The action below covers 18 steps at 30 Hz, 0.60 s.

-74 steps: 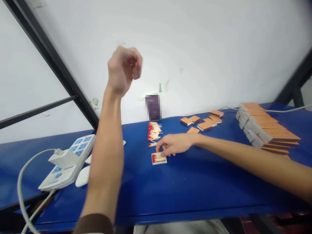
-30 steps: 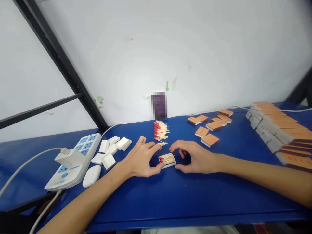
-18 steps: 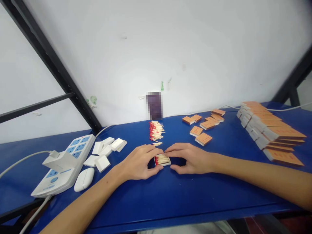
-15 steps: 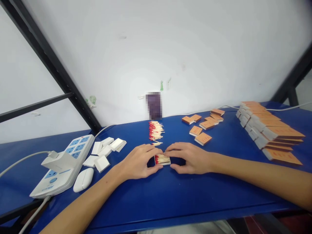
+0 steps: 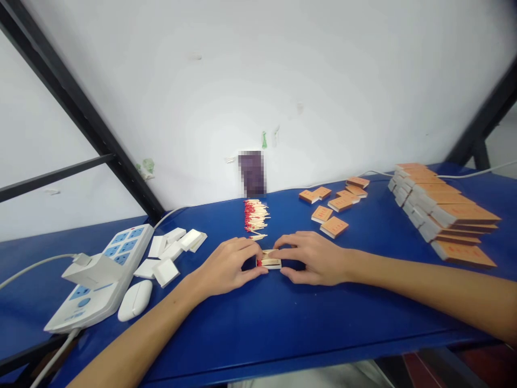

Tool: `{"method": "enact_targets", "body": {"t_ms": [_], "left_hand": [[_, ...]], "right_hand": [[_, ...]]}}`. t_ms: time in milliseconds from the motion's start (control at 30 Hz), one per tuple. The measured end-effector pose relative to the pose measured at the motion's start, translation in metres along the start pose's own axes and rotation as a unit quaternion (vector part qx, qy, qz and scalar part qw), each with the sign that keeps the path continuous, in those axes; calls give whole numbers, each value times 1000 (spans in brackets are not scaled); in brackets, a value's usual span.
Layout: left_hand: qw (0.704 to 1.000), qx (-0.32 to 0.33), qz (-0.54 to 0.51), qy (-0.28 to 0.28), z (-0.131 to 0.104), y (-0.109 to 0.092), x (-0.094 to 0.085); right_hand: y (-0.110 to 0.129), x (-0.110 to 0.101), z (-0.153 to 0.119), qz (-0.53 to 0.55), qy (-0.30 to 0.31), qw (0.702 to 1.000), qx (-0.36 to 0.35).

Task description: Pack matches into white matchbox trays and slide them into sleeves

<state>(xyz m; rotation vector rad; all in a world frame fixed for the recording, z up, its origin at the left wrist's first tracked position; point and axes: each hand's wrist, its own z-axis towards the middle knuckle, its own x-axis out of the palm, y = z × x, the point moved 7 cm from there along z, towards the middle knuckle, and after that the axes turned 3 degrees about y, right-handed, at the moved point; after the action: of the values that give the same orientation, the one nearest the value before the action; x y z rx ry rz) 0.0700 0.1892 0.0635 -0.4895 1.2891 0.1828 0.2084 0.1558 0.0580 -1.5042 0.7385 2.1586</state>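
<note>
A small white matchbox tray (image 5: 276,266) with red-headed matches (image 5: 264,262) lying in it rests on the blue table between my hands. My left hand (image 5: 230,267) grips the tray's left end, thumb at the near side and fingers at the far side. At the right end is my right hand (image 5: 313,258), its thumb by the near corner and one fingertip on the matches inside. Its other fingers curve around the far side. Just beyond the tray lies a loose pile of matches (image 5: 255,215), heads mostly to the left.
White matchbox trays (image 5: 165,272) lie at left, beside a white earbud case (image 5: 135,300) and a power strip (image 5: 117,253) with a plugged-in adapter. Several orange matchboxes (image 5: 334,227) are scattered right of the match pile. Stacked matchbox sleeves (image 5: 452,215) stand at far right. A wall rises behind.
My right hand's fingers have shifted, and one fingertip now reaches in over the matches in the tray. My left hand keeps its place at the left end. The view has shifted slightly.
</note>
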Motion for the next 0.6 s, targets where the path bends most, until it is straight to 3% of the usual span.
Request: {"method": "enact_targets", "body": {"t_ms": [333, 600], "left_hand": [[1000, -20, 16, -6, -1, 3, -1], [1000, -6, -9, -10, 0, 1, -3]], "right_hand": [[-4, -4, 1, 92, 18, 996, -6], [-6, -3, 1, 105, 24, 994, -1]]}}
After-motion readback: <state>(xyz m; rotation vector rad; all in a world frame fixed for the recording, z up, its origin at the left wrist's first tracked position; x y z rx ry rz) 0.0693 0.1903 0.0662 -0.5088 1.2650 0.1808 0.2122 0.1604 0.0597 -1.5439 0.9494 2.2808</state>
